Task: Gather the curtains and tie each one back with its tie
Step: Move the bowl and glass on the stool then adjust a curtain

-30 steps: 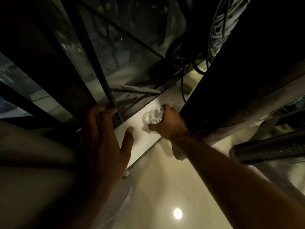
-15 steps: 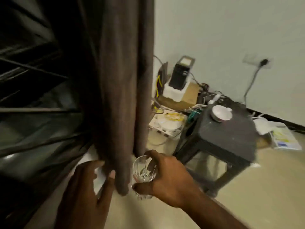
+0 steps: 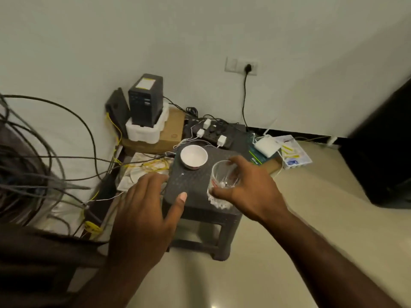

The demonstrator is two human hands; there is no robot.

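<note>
Gripping glass (image 3: pixel 223 177) in right hand (image 3: pixel 251 192) over stool (image 3: pixel 193 181) corner; left hand (image 3: pixel 144 218) splayed, empty; could tip off edge or knock bowl (image 3: pixel 194 157) if set carelessly.

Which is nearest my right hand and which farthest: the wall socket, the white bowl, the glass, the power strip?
1. glass, gripped in the right hand
2. white bowl, left on the stool
3. power strip, behind the stool
4. wall socket, high behind it

On stool (image 3: pixel 195 187), toward its back: bowl (image 3: pixel 194 157). Just right of bowl, at stool's front right edge: glass (image 3: pixel 223 177). Behind stool: power strip (image 3: pixel 213 134). Left of strip: box (image 3: pixel 171 134). Far left: cables (image 3: pixel 33 170).
</note>
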